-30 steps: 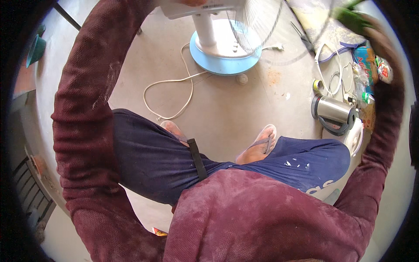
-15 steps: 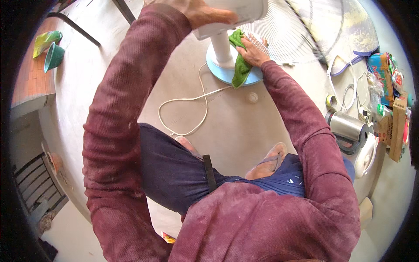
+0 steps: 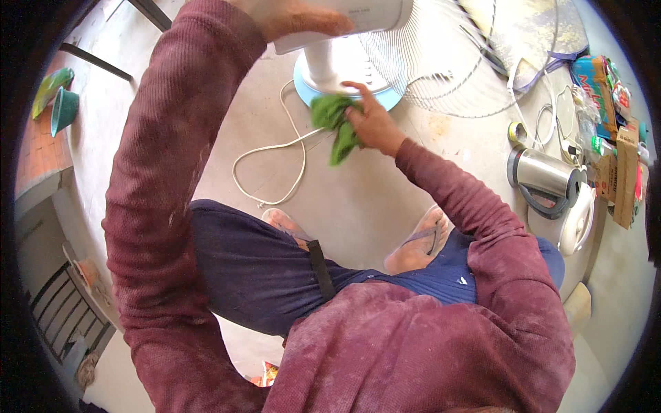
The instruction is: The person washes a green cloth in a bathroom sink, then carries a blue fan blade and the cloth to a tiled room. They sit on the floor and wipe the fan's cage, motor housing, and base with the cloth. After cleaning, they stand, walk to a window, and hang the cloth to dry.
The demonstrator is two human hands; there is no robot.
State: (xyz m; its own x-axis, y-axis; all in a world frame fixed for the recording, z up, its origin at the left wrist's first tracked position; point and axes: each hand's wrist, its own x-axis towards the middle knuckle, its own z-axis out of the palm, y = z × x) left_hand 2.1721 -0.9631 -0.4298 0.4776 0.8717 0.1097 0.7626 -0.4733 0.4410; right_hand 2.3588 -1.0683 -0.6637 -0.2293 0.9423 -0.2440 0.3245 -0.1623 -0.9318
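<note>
A white electric fan (image 3: 368, 20) stands on the floor ahead of me at the top of the view, its round base (image 3: 390, 102) edged in pale blue. My left hand (image 3: 299, 19) is wrapped round the back of the fan's head, with part of the hand cut off by the upper edge. In my right hand (image 3: 372, 122) is a bunched green cloth (image 3: 336, 124), which hangs just in front of the base with one end drooping. The wire grille (image 3: 454, 62) spreads to the right of the fan's post.
A white cord (image 3: 301, 155) loops over the floor left of the cloth. To the right stand a steel electric kettle (image 3: 547, 172), cables and cardboard boxes (image 3: 625, 175). At the far left are a green bowl (image 3: 65, 111) and dark metal legs (image 3: 96, 60).
My right hand has drawn the green cloth off the fan's base, toward me and to the left. My left hand still holds the fan's head. The whole view has shifted somewhat.
</note>
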